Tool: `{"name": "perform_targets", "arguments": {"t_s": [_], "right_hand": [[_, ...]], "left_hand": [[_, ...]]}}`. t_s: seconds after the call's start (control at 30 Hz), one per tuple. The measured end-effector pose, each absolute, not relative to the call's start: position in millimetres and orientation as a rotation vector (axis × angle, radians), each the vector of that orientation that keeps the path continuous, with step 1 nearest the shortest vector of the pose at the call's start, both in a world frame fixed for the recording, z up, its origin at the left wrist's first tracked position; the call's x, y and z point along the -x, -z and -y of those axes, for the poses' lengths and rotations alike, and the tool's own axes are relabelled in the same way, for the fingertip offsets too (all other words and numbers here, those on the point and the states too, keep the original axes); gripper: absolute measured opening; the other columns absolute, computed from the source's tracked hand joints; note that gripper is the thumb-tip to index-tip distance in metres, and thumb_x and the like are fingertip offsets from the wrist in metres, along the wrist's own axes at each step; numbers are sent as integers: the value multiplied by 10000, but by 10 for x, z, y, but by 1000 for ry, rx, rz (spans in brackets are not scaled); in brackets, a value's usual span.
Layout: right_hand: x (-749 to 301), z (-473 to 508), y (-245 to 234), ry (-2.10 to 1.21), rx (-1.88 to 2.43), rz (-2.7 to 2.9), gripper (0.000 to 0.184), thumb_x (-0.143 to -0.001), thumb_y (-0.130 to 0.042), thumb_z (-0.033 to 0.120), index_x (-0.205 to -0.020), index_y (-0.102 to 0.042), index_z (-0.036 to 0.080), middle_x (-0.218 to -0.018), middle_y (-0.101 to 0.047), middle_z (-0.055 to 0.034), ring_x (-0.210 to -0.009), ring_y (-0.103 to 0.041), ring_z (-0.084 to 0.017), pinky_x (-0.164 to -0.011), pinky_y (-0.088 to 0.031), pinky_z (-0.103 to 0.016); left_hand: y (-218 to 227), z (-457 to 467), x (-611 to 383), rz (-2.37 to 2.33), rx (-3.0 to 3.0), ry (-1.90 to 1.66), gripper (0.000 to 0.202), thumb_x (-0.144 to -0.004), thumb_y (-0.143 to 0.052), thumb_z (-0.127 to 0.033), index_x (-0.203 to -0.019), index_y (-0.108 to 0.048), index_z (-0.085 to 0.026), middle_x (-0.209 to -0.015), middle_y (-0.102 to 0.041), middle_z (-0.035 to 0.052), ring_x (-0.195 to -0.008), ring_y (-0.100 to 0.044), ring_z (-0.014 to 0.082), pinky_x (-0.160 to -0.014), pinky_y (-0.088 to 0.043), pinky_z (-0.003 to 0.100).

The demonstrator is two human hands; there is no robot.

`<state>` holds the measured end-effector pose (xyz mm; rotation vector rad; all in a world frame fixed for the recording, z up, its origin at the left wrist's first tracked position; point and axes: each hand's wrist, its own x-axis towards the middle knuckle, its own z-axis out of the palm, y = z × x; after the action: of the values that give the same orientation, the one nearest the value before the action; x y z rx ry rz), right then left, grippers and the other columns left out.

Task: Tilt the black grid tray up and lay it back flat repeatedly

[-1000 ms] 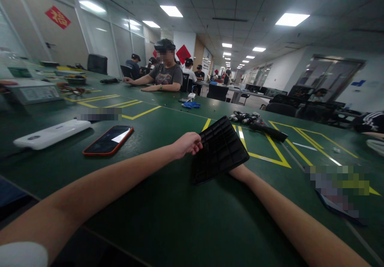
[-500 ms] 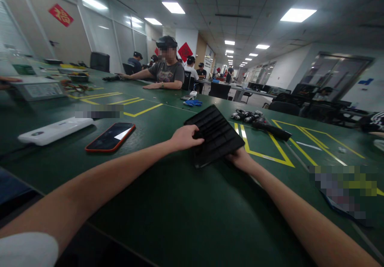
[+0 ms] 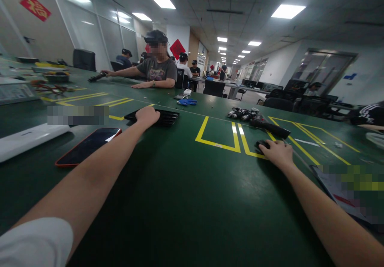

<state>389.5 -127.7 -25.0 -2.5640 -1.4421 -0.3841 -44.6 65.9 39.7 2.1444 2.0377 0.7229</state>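
A black ribbed tray (image 3: 165, 117) lies flat on the green table (image 3: 180, 187), left of the yellow-taped box. My left hand (image 3: 147, 115) rests on the tray's near edge, fingers curled over it. My right hand (image 3: 275, 151) lies on the table at the right, by the yellow tape (image 3: 216, 143). Its fingers are closed over a small black object (image 3: 262, 143) that I cannot make out well.
A phone in an orange case (image 3: 87, 146) and a white device (image 3: 28, 138) lie at the left. A black screwdriver-like tool (image 3: 270, 129) and several small metal parts (image 3: 243, 114) sit behind my right hand. Blue gloves (image 3: 186, 102) lie further back. A person (image 3: 156, 69) sits across the table.
The black tray, held up by both hands before, has gone left and down flat onto the table under my left hand. My right hand let go and moved right to a small black object.
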Motion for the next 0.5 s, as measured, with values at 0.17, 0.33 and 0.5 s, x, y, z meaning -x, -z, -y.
{"name": "perform_targets", "arguments": {"t_s": [0.17, 0.33, 0.5], "right_hand": [[-3201, 1346, 104, 514, 2309, 1673, 555, -856, -382, 411, -1301, -470, 91, -1358, -428, -221, -1276, -337, -391, -1018, -287, -561], [-2254, 1628, 88, 101, 1937, 2169, 610, -886, -297, 518, -1413, -319, 210, -1511, -262, -101, -1398, -161, -328, -1108, -169, -555], [-1987, 1729, 93, -241, 1719, 2468, 614, -900, -182, 558, -1418, -301, 251, -1514, -265, -53, -1397, -193, -301, -1111, -160, -570]], "left_hand": [[-168, -207, 28, -1837, -2440, -755, 443, -831, -365, -72, -1245, -521, -99, -1208, -601, 135, -1137, -542, 221, -968, -406, 322], [132, 423, -176, -1166, -2818, -347, 517, -811, -337, -34, -1288, -512, -130, -1380, -482, 91, -1276, -429, 186, -1072, -314, 315], [91, 620, -123, -1138, -2859, -290, 447, -915, -327, -216, -1324, -470, -107, -1440, -394, 123, -1341, -329, 227, -1101, -255, 368]]}}
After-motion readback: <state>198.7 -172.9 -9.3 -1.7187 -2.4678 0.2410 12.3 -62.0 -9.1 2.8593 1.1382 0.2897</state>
